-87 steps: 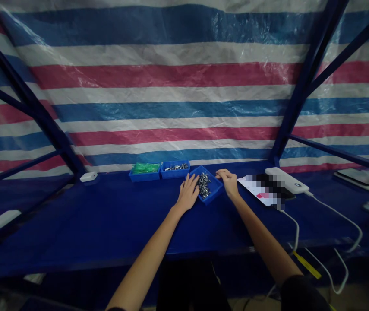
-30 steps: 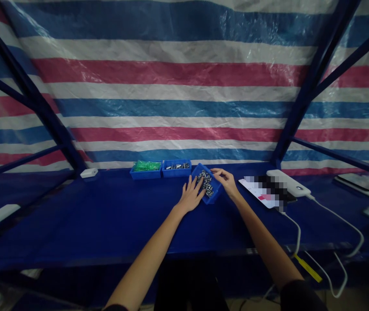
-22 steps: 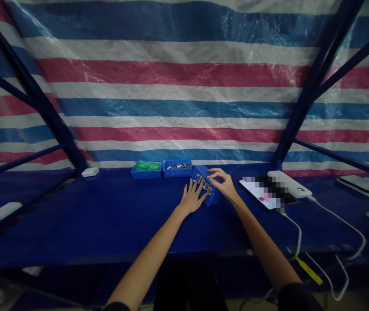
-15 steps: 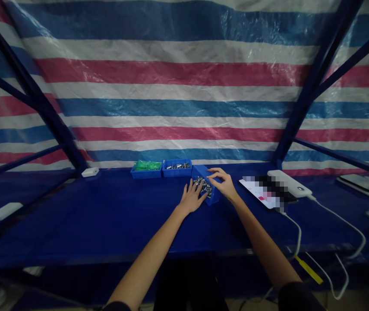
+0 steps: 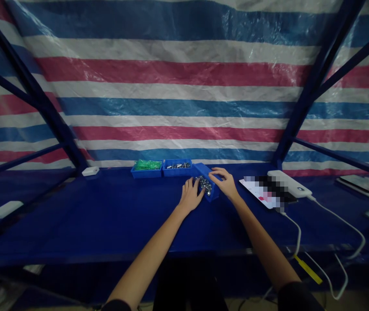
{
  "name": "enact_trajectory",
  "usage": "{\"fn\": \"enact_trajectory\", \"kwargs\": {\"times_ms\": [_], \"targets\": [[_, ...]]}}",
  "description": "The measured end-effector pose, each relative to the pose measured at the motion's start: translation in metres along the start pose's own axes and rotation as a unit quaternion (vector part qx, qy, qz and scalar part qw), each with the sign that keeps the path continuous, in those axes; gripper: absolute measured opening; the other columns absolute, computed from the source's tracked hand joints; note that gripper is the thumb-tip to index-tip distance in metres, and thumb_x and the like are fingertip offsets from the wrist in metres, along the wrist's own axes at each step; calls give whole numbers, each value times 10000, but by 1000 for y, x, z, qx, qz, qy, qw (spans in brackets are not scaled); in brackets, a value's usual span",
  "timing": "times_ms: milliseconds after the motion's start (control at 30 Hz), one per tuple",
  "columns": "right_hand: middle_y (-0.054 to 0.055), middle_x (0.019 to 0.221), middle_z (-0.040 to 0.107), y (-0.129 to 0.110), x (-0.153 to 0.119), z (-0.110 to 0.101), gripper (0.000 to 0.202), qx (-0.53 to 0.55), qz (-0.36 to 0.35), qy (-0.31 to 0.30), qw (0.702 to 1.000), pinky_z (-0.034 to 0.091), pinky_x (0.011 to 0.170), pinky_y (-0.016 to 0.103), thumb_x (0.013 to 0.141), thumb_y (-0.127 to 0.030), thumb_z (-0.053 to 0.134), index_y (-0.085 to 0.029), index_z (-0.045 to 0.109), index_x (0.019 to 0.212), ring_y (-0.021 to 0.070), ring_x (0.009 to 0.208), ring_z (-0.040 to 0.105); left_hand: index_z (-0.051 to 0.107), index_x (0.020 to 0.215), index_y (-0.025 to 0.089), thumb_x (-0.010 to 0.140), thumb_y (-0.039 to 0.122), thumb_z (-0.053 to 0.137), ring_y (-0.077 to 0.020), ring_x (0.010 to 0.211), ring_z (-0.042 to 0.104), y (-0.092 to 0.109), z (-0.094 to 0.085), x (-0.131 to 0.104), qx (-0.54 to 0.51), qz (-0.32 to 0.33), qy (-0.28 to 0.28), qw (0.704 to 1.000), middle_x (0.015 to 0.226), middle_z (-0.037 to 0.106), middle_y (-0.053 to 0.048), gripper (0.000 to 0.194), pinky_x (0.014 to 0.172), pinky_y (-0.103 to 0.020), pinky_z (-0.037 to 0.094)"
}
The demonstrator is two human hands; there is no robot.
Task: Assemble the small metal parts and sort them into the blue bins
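A blue plastic bin [image 5: 215, 193] is tipped toward the left on the blue table, with many small shiny metal parts [image 5: 206, 185] heaped at its open side. My right hand [image 5: 225, 182] grips the bin's upper right edge between thumb and fingers. At the bin's open left side, my left hand [image 5: 190, 196] has its fingers spread, the fingertips by the metal parts. Whether a part lies under those fingertips I cannot tell.
Behind the hands, a second blue bin [image 5: 177, 172] holds metal pieces, and a third blue bin [image 5: 147, 174] holds green plastic bags [image 5: 147, 165]. On the right lie a partly blurred tablet [image 5: 255, 192], a white power bank [image 5: 289, 183] and a white cable [image 5: 339, 221]. A white box [image 5: 90, 171] sits back left.
The bin has tilted further to the left in my right hand. My left hand has drawn back slightly from over the metal parts toward the bin's edge.
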State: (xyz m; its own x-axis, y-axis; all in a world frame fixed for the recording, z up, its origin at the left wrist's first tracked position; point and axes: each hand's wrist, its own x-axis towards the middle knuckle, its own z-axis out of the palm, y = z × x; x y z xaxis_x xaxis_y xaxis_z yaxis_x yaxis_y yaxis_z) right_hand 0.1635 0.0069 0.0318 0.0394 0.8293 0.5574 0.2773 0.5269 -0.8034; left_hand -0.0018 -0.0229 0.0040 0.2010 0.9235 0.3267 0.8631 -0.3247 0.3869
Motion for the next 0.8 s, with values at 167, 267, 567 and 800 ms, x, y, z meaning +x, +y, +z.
{"fn": "enact_trajectory", "kwargs": {"times_ms": [167,267,567,800], "targets": [[87,1021,664,0,-1,2,273,21,4,-4,1000,465,859,357,679,-429,657,-203,700,827,248,984,606,251,1391,275,875,562,235,-330,1370,59,-3,5,0,13,3,-57,998,1494,158,-75,591,1066,-514,186],[61,1004,680,-3,-3,1,314,-21,-10,-26,999,479,856,363,697,-427,633,-208,682,917,242,954,623,208,1408,264,878,566,204,-307,1376,50,-4,6,1,24,8,-68,997,1498,157,-71,611,1082,-494,173],[30,1098,651,-14,-15,4,485,-189,-125,-63,972,492,869,371,638,-359,645,-252,604,1110,250,985,622,171,1418,176,893,529,170,-276,1380,-15,-2,3,1,13,-10,-57,998,1507,93,-92,633,1101,-462,138],[38,1104,651,-17,-21,8,458,-209,-160,-40,964,506,853,356,625,-372,634,-248,630,1066,245,969,633,192,1406,153,901,468,214,-289,1378,-17,-4,3,1,8,-3,-69,998,1500,117,-117,596,1097,-467,154]]}}
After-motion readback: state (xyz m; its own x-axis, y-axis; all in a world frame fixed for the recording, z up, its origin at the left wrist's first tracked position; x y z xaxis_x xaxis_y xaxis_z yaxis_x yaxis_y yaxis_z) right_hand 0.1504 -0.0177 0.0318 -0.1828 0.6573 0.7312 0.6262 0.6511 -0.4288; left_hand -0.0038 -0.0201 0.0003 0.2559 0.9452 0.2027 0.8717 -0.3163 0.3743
